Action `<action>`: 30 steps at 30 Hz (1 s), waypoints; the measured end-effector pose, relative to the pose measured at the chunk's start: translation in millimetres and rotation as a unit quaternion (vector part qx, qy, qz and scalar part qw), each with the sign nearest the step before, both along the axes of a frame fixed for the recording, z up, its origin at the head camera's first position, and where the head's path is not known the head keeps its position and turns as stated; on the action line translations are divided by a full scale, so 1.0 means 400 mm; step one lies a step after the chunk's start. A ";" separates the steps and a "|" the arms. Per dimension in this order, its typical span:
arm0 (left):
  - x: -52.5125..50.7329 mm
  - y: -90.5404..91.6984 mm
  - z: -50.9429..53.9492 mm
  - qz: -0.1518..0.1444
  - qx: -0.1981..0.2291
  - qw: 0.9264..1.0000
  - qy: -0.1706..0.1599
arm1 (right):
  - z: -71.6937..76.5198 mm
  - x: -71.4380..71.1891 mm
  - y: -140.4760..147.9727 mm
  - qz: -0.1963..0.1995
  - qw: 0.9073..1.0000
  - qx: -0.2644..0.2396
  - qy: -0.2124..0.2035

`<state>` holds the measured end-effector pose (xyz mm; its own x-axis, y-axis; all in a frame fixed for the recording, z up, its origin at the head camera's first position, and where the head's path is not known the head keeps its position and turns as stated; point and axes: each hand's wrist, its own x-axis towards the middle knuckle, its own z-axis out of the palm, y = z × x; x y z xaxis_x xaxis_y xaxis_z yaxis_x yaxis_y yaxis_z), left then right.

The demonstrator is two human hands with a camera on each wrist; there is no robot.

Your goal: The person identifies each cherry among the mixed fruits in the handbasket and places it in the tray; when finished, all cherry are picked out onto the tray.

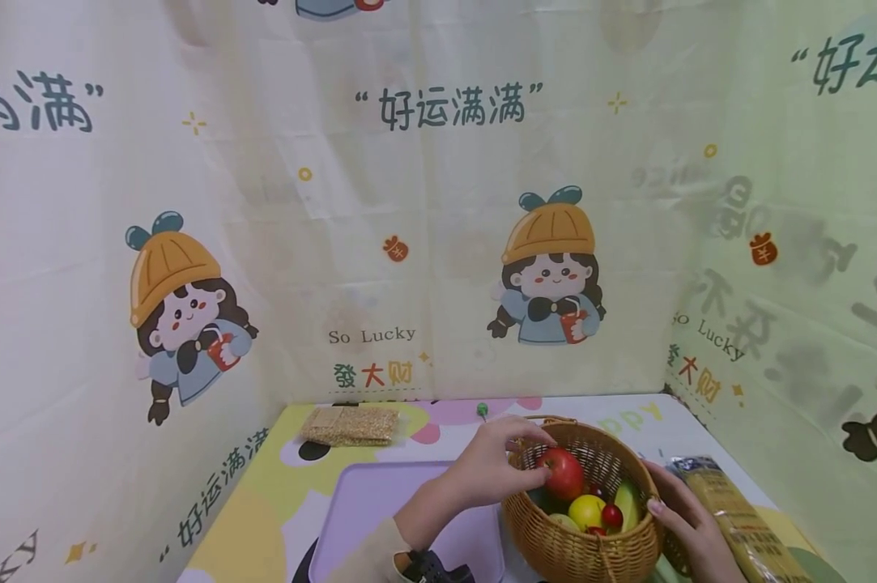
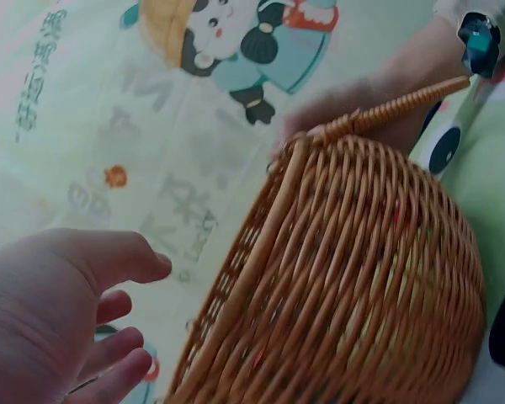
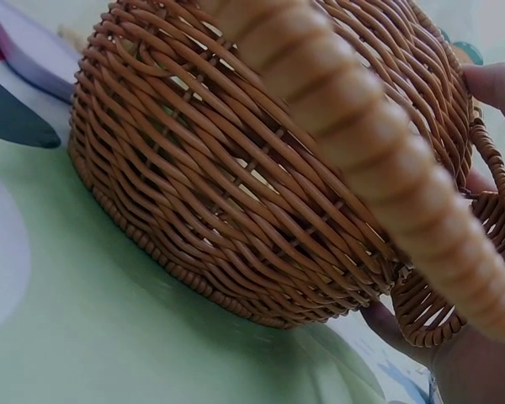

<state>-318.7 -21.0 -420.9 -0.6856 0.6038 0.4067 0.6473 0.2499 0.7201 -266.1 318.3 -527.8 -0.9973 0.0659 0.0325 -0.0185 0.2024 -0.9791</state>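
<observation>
My left hand (image 1: 492, 461) is over the wicker basket (image 1: 584, 546), its bent fingertips beside the red apple (image 1: 565, 476). In the left wrist view, the same hand (image 2: 63, 311) shows loosely bent fingers with nothing between them, just outside the rim of the basket (image 2: 353, 278); contact with the apple cannot be told. At the basket's right side, my right hand (image 1: 693, 526) grips the rim. The right wrist view has that hand (image 3: 488, 362) at the edge of the basket (image 3: 210, 185), its palm partly cut off. A yellow fruit (image 1: 587, 512) and small red fruits lie inside.
A purple tray (image 1: 376, 494) lies left of the basket. A bag of grains (image 1: 351, 425) is at the back left, and a long yellowish packet (image 1: 744, 518) lies to the right. A small green item (image 1: 482, 410) is behind the basket. Printed cloth walls surround the table.
</observation>
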 end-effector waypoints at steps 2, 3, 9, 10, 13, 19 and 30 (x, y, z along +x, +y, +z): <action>0.004 0.025 0.002 -0.015 -0.013 1.000 0.012 | -0.003 0.002 0.001 -0.001 1.000 -0.002 0.004; 0.006 0.037 0.002 -0.022 -0.017 1.000 0.013 | -0.005 0.003 0.002 -0.001 1.000 -0.003 0.009; 0.014 0.095 0.006 -0.022 -0.068 0.997 0.019 | -0.008 0.010 0.000 0.010 0.999 -0.012 0.043; 0.015 0.104 0.007 -0.015 -0.087 0.996 0.032 | -0.006 0.009 -0.002 0.009 0.999 -0.012 0.043; 0.014 0.131 0.011 -0.003 -0.139 0.989 0.050 | -0.004 0.010 -0.003 0.009 0.999 -0.016 0.035; 0.001 0.184 0.002 -0.037 -0.204 0.978 0.010 | -0.010 0.014 -0.007 0.019 0.998 -0.040 0.042; -0.017 0.263 -0.038 -0.105 -0.272 0.956 -0.021 | -0.014 0.010 0.006 0.025 0.998 -0.043 0.050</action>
